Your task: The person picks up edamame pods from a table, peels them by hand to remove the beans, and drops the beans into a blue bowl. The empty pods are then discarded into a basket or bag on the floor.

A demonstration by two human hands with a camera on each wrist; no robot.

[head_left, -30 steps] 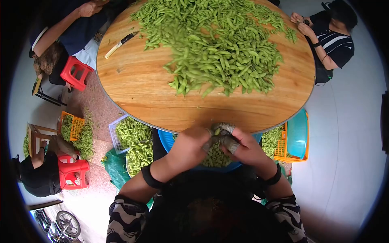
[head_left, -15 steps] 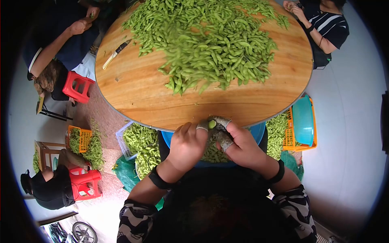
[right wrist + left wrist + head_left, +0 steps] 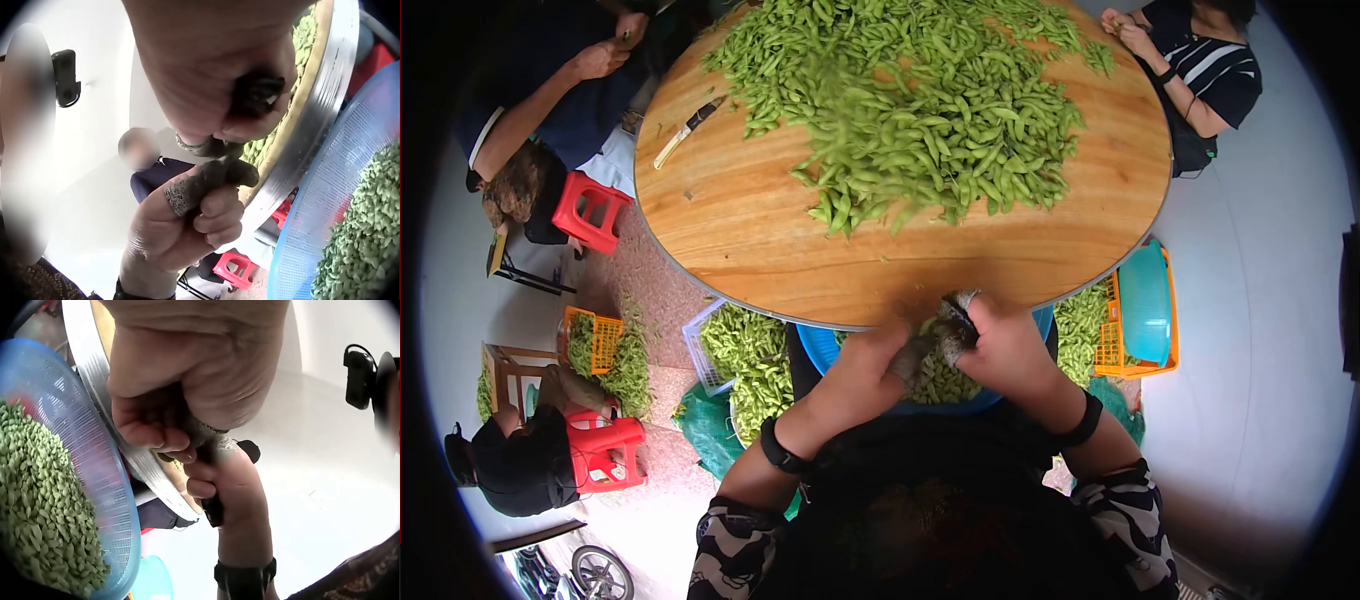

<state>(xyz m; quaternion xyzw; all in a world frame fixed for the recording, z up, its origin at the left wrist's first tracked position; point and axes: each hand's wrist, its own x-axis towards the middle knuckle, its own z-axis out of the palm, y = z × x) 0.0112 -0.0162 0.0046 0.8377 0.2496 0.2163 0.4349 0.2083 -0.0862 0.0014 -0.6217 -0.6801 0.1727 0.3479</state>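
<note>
Over the blue mesh basin (image 3: 122, 506), at the round table's near edge, both hands meet at their fingertips. My left hand (image 3: 862, 365) has thumb and forefinger pinched, with worn grey coverings (image 3: 177, 199) on them; its other fingers curl in. The green soybean pod it grips is mostly hidden and blurred now. My right hand (image 3: 1012, 352) wears similar coverings and meets the left thumb and forefinger. Within its curled fingers sits a small black object (image 3: 255, 94), kind unclear. Shelled green beans (image 3: 44, 512) fill the basin below.
A large heap of soybean pods (image 3: 960, 130) covers the far part of the wooden table (image 3: 740, 240). A knife (image 3: 688, 132) lies at its left. Crates of pods flank me, including an orange crate (image 3: 1110, 345) with a teal basin (image 3: 1145, 300). Other people sit around on stools.
The pod that showed between the fingertips half a second ago is now hidden. My left hand has rolled and dropped slightly; the right fingertips have drawn in and blurred.
</note>
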